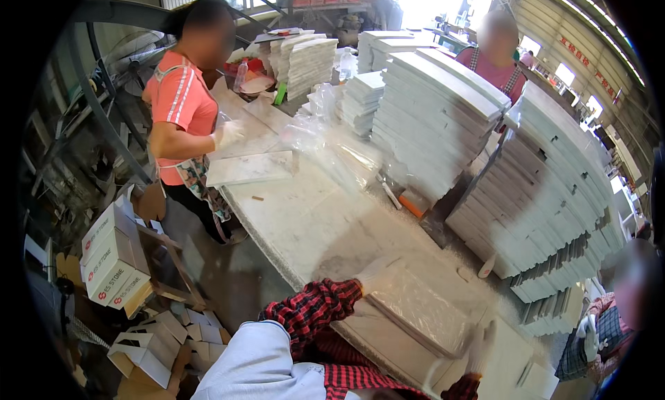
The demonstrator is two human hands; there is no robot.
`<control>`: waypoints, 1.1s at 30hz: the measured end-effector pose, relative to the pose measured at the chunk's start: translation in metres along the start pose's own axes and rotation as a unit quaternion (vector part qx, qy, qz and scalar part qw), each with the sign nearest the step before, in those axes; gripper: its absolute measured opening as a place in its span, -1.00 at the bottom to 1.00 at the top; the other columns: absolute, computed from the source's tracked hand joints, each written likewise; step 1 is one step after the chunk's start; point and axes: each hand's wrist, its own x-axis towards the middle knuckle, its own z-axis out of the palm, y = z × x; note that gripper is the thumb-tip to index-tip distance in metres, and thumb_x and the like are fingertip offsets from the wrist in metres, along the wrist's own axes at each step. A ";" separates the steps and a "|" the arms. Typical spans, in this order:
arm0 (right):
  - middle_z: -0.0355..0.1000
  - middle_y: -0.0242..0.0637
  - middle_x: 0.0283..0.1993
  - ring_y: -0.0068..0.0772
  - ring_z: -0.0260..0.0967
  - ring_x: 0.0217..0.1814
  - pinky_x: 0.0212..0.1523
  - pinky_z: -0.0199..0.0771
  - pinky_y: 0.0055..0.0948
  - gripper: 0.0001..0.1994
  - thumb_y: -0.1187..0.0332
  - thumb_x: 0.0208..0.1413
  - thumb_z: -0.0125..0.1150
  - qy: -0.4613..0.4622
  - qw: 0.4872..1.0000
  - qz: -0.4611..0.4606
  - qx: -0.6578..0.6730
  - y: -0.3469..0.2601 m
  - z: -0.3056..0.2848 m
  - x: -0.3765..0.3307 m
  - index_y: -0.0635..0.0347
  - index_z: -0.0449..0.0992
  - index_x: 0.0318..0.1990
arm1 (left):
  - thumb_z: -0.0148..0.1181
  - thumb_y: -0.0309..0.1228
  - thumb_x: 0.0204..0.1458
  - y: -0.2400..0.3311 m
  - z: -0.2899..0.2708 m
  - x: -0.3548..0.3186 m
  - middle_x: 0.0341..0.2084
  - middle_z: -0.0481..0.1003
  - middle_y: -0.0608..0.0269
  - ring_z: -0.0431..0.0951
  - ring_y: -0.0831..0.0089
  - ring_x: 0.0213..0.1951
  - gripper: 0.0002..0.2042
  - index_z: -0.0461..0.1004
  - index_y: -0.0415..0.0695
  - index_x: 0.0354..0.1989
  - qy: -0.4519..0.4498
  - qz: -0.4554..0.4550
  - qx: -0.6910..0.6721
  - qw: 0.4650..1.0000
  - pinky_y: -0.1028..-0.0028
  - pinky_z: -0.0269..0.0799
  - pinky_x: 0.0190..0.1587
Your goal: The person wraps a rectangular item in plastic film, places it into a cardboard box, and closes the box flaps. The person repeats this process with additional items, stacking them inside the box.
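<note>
A flat stack of stone tiles (422, 306), with clear plastic film over its top, lies on the worktable in front of me. My left hand (378, 275), in a pale glove, rests at the stack's far left corner with its fingers stretched out; they are slightly blurred. At the near right end of the stack is my right hand (478, 348), also pale-gloved, its fingers extended along the tile edge. A thin white loop (431, 378) shows beside my right wrist; what it is I cannot make out. Red-and-black checked sleeves cover both my forearms.
The long worktable (298, 220) carries a single tile (251, 168), plastic bags (322, 133) and an orange object (414, 202). Tall tile stacks (433, 119) line its far side. A co-worker (183, 109) stands left; others are behind the stacks and at right. Cardboard boxes (114, 258) fill the lower left.
</note>
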 end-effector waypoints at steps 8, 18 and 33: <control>0.55 0.02 0.14 -0.19 0.49 0.20 0.24 0.42 -0.30 -0.53 0.30 0.23 0.22 -0.239 0.940 -0.142 -0.198 -0.250 0.142 0.059 0.25 0.48 0.27 | -0.12 -0.30 0.43 0.024 -0.032 0.018 0.25 0.47 0.05 0.44 0.27 0.26 -0.61 0.47 -0.20 0.27 -0.082 0.086 0.317 0.941 0.29 0.37 0.28; 0.47 0.01 0.30 -0.08 0.42 0.32 0.34 0.34 -0.25 -0.52 0.16 0.32 0.18 0.063 0.952 -0.016 -0.298 -0.082 0.048 0.011 0.17 0.50 0.31 | -0.08 -0.40 0.42 -0.037 -0.035 0.026 0.32 0.41 -0.02 0.38 0.14 0.35 -0.62 0.42 -0.20 0.34 0.003 0.097 0.199 0.975 0.30 0.29 0.37; 0.23 -0.07 0.53 -0.18 0.11 0.58 0.56 0.06 -0.30 -0.36 0.10 0.39 0.13 0.056 0.995 0.063 -0.050 -0.058 0.066 0.025 0.35 0.26 0.46 | -0.07 -0.31 0.42 0.015 -0.057 0.040 0.17 0.53 0.08 0.48 0.24 0.16 -0.61 0.46 -0.25 0.28 -0.055 -0.054 0.091 0.993 0.29 0.35 0.30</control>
